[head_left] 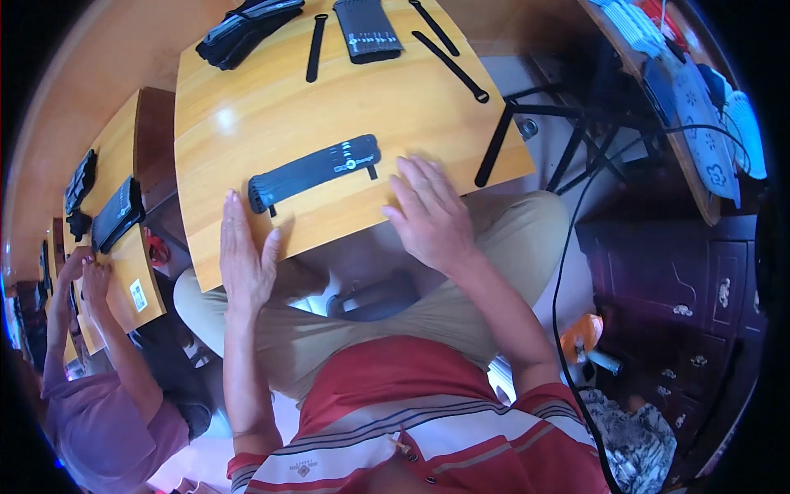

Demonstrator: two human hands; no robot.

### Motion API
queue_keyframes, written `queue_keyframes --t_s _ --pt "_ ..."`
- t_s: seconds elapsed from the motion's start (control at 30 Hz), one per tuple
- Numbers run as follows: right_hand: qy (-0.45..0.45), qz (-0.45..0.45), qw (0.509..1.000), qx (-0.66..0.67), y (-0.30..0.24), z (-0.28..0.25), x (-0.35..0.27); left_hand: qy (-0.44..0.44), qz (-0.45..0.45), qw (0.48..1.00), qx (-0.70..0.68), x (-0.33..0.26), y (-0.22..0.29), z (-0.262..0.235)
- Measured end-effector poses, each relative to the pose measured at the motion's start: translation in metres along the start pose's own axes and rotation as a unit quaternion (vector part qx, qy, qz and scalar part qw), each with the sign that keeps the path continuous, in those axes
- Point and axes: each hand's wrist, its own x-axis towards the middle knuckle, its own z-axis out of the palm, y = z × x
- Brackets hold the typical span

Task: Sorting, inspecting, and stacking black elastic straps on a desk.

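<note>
Black fabric straps in one flat, layered bundle with white printing (pixel 317 174) lie slantwise on the yellow wooden worktop (pixel 271 103), and from my remote seat I count two short black tabs (pixel 373 172) poking out along its near side. The left hand (pixel 247 259) is just beside the bundle's left end, its grip wide, thumb apart, holding nothing; the right hand (pixel 426 210) is near the other end, its grip likewise wide and bare. Farther off I count four loose black straps (pixel 451 66), one more flat printed black bundle (pixel 368 33) and one thick dark pile (pixel 247 31). For containers, I have one dark reddish wooden cabinet (pixel 634 263) at right, its drawers pushed in and their contents hidden from me, and one crumpled orange packet (pixel 580 336) whose filling I cannot make out. On a second wooden worktop (pixel 136 255) at left, I count two dark bundles (pixel 118 216) near a co-worker's two hands (pixel 96 282).
</note>
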Motion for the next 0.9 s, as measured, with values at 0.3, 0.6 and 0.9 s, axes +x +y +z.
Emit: queue_keyframes --t_s 0.3,0.6,0.9 --pt "-0.042 0.084 0.98 -0.173 0.06 -0.059 -0.044 0.181 0.071 0.979 -0.055 -0.023 0.017 0.011" --pt "0.034 0.071 0.984 -0.157 0.084 -0.064 -0.063 0.142 0.168 0.964 -0.147 -0.051 0.071 0.019" --pt "0.039 -0.012 0.992 0.118 -0.027 -0.133 -0.032 -0.06 0.218 0.918 -0.327 -0.029 0.16 0.004"
